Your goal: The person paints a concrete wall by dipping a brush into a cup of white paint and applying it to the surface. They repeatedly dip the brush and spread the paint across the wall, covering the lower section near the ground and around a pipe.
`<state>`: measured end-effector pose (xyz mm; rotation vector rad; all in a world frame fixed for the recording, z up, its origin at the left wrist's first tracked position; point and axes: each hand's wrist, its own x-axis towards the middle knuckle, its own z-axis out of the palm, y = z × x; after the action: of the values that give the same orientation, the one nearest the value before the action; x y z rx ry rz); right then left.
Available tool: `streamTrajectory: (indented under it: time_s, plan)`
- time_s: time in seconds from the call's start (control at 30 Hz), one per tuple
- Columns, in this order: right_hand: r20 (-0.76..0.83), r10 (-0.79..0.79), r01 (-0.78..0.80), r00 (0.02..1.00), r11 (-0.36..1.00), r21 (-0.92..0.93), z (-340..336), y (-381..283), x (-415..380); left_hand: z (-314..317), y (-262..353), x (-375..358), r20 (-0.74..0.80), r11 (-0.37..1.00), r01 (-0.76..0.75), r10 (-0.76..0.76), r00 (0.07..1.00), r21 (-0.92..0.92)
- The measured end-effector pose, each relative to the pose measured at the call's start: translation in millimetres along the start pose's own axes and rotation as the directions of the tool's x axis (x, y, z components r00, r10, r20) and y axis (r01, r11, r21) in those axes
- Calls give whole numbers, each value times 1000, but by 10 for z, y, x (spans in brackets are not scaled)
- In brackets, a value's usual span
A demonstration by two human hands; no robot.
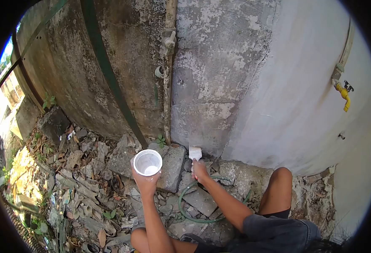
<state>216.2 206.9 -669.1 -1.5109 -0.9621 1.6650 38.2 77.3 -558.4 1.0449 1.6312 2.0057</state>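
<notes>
My left hand grips a clear plastic cup from below, holding it upright over the rubble; the cup looks empty. My right hand holds the handle of a wide paintbrush, whose white head touches the base of the grey concrete wall. I am crouching, with my right knee raised beside that arm.
Flat stones and rubble cover the ground below the wall. A green hose loops near my feet. A vertical pipe runs down the wall, and a yellow tap sticks out at the right. Dry leaves lie at left.
</notes>
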Motion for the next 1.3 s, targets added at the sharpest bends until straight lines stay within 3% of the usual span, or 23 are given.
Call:
streamTrajectory:
  time_s: [0.13, 0.23, 0.3, 0.4, 0.5, 0.53, 0.67, 0.77, 0.8, 0.93, 1.03, 1.13, 1.3]
  plan:
    - [105, -46, 38, 993, 996, 77, 96, -244, -374, -6, -41, 17, 22, 999, 17, -16, 1000, -31]
    - [76, 44, -44, 996, 999, 3, 82, 41, -439, -16, -33, 11, 11, 1000, 24, -24, 1000, 6]
    - [83, 72, -78, 994, 994, 73, 109, 154, -255, -43, -54, -1, 14, 1000, 16, -16, 1000, -8]
    - [63, 15, -22, 998, 992, 126, 271, -378, -245, -73, -19, -31, 5, 1000, 26, -26, 1000, -9]
    - [254, -95, 28, 963, 967, 255, 324, -745, -526, -104, -35, 16, -21, 999, 27, -28, 999, -17]
    - [230, -103, 48, 968, 971, 233, 339, -756, -664, -105, -49, 10, -27, 999, 31, -32, 999, -25]
    - [192, 142, -189, 971, 948, 256, 312, -484, -443, -129, -70, 0, -24, 999, 33, -33, 999, 21]
    - [200, 28, -79, 979, 965, 251, 253, -613, -248, -140, -132, -18, -33, 1000, 27, -26, 999, 16]
    - [273, -15, -71, 962, 950, 303, 222, -731, -327, -153, -129, -5, -25, 999, 24, -23, 999, 25]
    - [220, -192, 149, 957, 969, 197, 84, -823, -874, -169, -190, 10, -19, 998, 64, -63, 998, 19]
    - [111, -39, 15, 993, 978, 210, -271, -249, -638, -179, -255, -20, -46, 996, 68, -66, 997, 60]
    - [-15, 134, -130, 991, 978, 162, -541, -151, -525, -184, -204, -40, -34, 996, 79, -78, 996, 47]
    - [66, -189, 176, 980, 969, 173, -546, -1299, -1016, -165, -198, -36, -29, 997, 73, -72, 997, 41]
